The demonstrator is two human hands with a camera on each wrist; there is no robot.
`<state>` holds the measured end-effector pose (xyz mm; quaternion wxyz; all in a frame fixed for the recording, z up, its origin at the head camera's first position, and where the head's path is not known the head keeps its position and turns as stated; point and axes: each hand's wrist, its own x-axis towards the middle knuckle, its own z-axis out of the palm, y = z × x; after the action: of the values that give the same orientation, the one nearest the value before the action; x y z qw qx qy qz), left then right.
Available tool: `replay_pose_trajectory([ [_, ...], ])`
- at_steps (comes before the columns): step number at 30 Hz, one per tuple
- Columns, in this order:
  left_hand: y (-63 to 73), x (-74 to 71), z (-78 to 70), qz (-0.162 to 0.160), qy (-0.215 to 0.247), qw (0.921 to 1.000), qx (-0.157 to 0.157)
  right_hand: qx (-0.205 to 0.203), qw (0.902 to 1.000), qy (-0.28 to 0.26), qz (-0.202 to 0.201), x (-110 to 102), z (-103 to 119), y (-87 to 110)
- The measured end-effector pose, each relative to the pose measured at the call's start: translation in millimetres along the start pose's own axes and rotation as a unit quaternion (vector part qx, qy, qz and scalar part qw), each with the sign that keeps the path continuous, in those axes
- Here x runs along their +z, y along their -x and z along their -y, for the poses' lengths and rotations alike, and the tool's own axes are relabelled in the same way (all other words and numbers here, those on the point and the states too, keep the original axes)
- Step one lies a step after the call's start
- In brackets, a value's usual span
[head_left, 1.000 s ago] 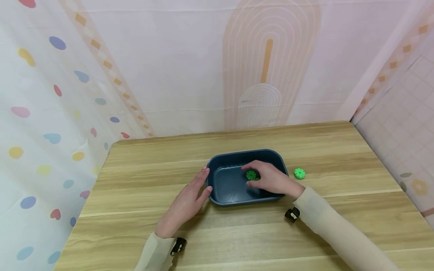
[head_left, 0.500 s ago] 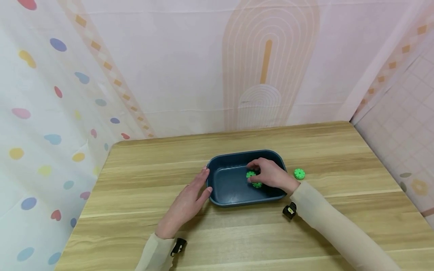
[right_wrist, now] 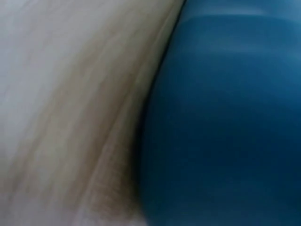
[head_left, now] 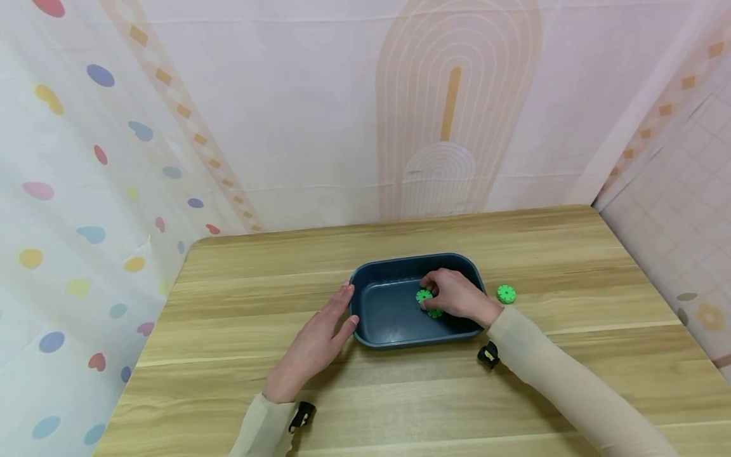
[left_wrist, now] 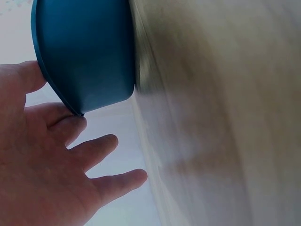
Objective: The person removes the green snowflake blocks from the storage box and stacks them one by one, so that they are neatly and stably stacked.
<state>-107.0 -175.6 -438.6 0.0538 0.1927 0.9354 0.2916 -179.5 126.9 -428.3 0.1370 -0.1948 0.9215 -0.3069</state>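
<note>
A dark blue plastic tray [head_left: 382, 317] sits on the wooden table. My left hand [head_left: 311, 339] rests against its left end with fingers fairly straight; in the left wrist view, thumb and fingertips are right at the tray's rim. My right hand [head_left: 459, 297] reaches down inside the tray's right half. Its curled thumb and index finger pinch a small green notched disc [head_left: 424, 296]. Partly hidden under the thumb is a second green disc [head_left: 435, 313]. The right wrist view shows only the tray's outer wall [right_wrist: 225, 122] and the table, without the hand.
Another green disc [head_left: 506, 294] lies on the table [head_left: 240, 298] just right of the tray. A patterned cloth [head_left: 297, 114] hangs behind the table's far edge. Black wrist-camera mounts [head_left: 488, 355] stick out below both sleeves.
My right hand's thumb and index finger have drawn together around the green disc, and the hand has shifted slightly. More of the second disc now shows. My left hand stays at the tray.
</note>
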Motion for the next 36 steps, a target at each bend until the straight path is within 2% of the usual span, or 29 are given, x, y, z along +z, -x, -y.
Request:
replay_pose_trajectory([
  [11,-0.8,0.0,-1.4,-0.002,-0.002,1.0,-0.004,-0.02,0.9987,0.046,-0.009,3.6,1.5,2.1],
  [27,-2.6,0.4,-1.7,0.0,-0.005,1.0,-0.001,-0.023,0.9979,0.06,-0.009,4.4,1.8,2.3],
  [36,-2.2,0.9,-3.0,0.001,0.0,1.0,-0.002,-0.031,0.9967,0.071,-0.023,5.6,0.9,4.3],
])
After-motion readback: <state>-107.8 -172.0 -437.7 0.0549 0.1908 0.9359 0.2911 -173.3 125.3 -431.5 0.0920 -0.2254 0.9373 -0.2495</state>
